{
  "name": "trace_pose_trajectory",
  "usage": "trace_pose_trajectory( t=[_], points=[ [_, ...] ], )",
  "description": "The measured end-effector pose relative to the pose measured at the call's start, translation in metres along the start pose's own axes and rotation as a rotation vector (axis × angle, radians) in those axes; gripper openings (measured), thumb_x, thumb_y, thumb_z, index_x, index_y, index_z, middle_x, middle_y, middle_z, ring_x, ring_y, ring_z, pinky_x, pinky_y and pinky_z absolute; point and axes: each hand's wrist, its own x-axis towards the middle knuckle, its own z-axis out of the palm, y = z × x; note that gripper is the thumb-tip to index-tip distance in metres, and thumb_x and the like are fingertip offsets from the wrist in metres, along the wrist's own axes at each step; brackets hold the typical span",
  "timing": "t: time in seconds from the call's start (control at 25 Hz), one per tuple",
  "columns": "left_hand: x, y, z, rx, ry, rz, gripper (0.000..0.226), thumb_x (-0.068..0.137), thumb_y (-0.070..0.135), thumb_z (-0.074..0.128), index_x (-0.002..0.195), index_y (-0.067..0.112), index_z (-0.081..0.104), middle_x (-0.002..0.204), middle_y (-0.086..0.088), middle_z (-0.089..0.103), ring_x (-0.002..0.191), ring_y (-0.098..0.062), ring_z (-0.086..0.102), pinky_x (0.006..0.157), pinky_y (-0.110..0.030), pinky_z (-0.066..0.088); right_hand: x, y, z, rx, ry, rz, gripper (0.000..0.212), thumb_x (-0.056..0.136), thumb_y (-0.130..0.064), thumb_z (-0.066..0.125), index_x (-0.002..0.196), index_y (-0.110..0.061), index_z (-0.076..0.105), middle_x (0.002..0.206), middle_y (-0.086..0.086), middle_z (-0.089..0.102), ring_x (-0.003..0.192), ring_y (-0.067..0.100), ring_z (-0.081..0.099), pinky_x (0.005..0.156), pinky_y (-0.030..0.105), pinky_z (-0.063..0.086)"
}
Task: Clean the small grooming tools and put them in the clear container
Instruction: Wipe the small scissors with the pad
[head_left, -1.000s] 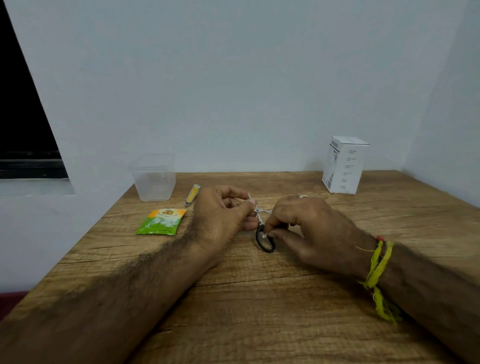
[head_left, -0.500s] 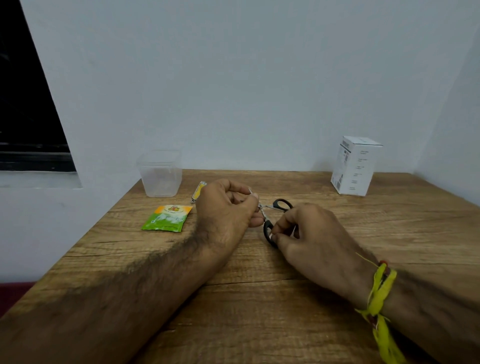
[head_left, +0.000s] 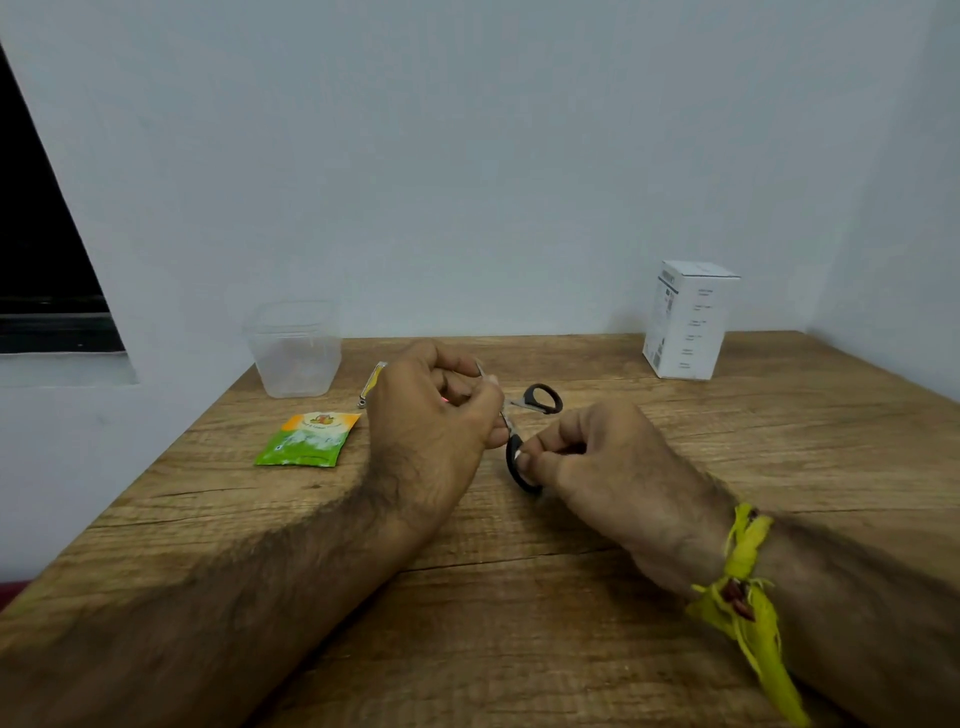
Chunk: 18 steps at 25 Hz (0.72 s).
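The small black-handled steel scissors (head_left: 522, 431) sit mid-table, opened, our left hand (head_left: 431, 431) pinching the blades as if wiping, our right hand (head_left: 597, 457) gripping the near loop; next we judge they go far left into the clear plastic tub (head_left: 295, 349).

White carton (head_left: 688, 322) at the wooden table's (head_left: 519, 597) far right.
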Motion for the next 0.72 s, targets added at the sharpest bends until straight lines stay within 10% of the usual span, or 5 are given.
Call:
trace_pose_trajectory(
  t=[0.72],
  points=[
    [0.006,-0.005,-0.005,0.010,-0.184,-0.099,0.010,0.090,0.001,0.070,0.095,0.003,0.063,0.070,-0.013,0.070,0.055,-0.022,0.072,0.054,-0.033,0.061,0.008,-0.005,-0.029,-0.902,-0.246,-0.678,0.014,0.096,-0.037,0.058,0.105,-0.040,0.069,0.100,-0.017,0.042,0.095,0.011,0.044,0.073,0.031,0.035]
  ],
)
